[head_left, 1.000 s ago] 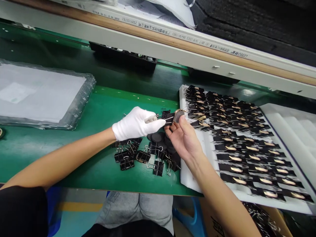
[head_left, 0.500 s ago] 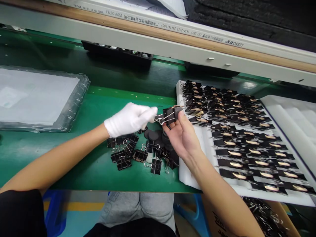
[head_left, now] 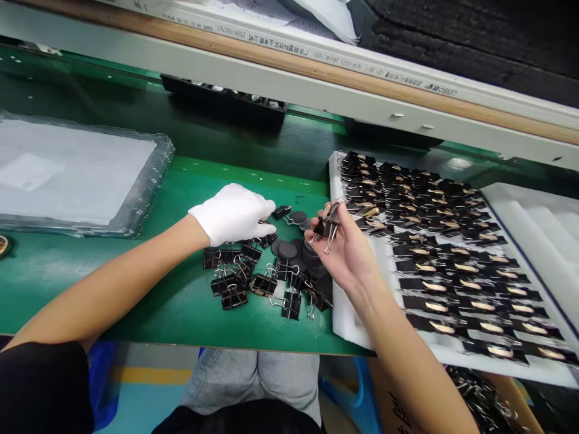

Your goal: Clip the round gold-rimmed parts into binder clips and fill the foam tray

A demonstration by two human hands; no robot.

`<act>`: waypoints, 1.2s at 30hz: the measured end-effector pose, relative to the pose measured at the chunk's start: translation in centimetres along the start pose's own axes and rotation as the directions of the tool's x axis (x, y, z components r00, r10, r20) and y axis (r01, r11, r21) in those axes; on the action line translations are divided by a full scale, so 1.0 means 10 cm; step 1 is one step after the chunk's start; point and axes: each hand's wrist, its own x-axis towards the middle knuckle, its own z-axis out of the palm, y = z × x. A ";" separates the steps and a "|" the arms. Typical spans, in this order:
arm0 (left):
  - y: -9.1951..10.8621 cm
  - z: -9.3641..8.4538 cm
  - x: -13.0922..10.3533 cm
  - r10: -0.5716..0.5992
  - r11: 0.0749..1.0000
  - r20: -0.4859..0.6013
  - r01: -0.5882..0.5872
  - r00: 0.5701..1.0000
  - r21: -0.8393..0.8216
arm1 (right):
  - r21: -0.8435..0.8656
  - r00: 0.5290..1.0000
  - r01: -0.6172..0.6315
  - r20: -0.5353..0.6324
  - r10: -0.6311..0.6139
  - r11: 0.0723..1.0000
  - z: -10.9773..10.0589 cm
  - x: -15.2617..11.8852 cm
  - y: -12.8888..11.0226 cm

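My left hand [head_left: 236, 215], in a white glove, is over the upper left of a pile of black binder clips [head_left: 234, 296]. Its thumb and forefinger are apart, close to the clips; the other fingers are partly hidden. My bare right hand [head_left: 341, 256], palm up, grips a black binder clip [head_left: 331, 224] whose wire handles point down. Black round discs [head_left: 287, 250] lie between the hands. A single clip [head_left: 281, 211] sits just beyond my left fingertips.
On the right, a white foam tray [head_left: 344, 316] carries rows of clips with pale pieces. Another foam tray [head_left: 534, 223] is beside it. Clear plastic trays [head_left: 165, 158] with a white sheet lie at left. A box of clips [head_left: 486, 398] stands below the table edge.
My left hand has come away from the clip in my right hand and moved left and down to the loose clips. The held clip has turned, its handles now pointing down. The view has shifted slightly.
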 end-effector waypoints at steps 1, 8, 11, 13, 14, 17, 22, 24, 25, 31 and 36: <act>-0.01 0.00 0.00 0.025 0.999 -0.017 -0.025 1.000 0.033 | -0.002 1.000 -0.013 0.001 0.013 1.000 0.00 0.00 -0.01; -0.10 0.08 0.00 0.194 0.981 0.051 -0.192 0.980 -0.035 | -0.046 1.000 -0.009 0.014 0.010 0.999 -0.01 0.02 -0.01; -0.14 0.05 -0.01 0.117 0.977 0.079 -0.101 0.990 -0.190 | -0.142 0.998 0.052 0.047 -0.045 0.988 -0.03 0.04 0.02; -0.16 -0.01 -0.02 0.037 0.945 0.102 -0.002 0.994 -0.326 | -0.196 0.996 0.074 0.058 -0.064 0.978 -0.05 0.04 0.04; -0.17 -0.05 -0.02 -0.005 0.916 0.110 0.049 0.994 -0.397 | -0.221 0.996 0.079 0.059 -0.068 0.972 -0.06 0.04 0.04; -0.13 -0.16 -0.03 -0.127 0.798 0.073 0.146 0.989 -0.584 | -0.302 0.995 0.066 0.090 -0.041 0.951 -0.08 0.01 0.04; 0.11 -0.23 -0.04 -0.311 0.630 -0.063 0.156 0.948 -0.761 | -0.395 0.956 0.103 0.291 0.019 0.913 -0.07 -0.07 0.07; 0.21 -0.22 -0.05 -0.287 0.619 -0.070 0.129 0.955 -0.775 | -0.406 0.947 0.148 0.321 -0.011 0.902 -0.06 -0.08 0.10; 0.24 -0.22 -0.06 -0.265 0.624 -0.072 0.114 0.962 -0.773 | -0.410 0.947 0.169 0.320 -0.032 0.896 -0.06 -0.09 0.11; 0.29 -0.21 -0.10 -0.380 0.708 -0.143 0.187 0.914 -0.681 | -0.416 0.943 0.281 0.288 -0.168 0.865 -0.08 -0.07 0.09; 0.29 -0.22 -0.08 -0.320 0.715 -0.035 0.217 0.947 -0.664 | -0.391 0.917 0.321 0.357 -0.179 0.863 -0.08 -0.08 0.09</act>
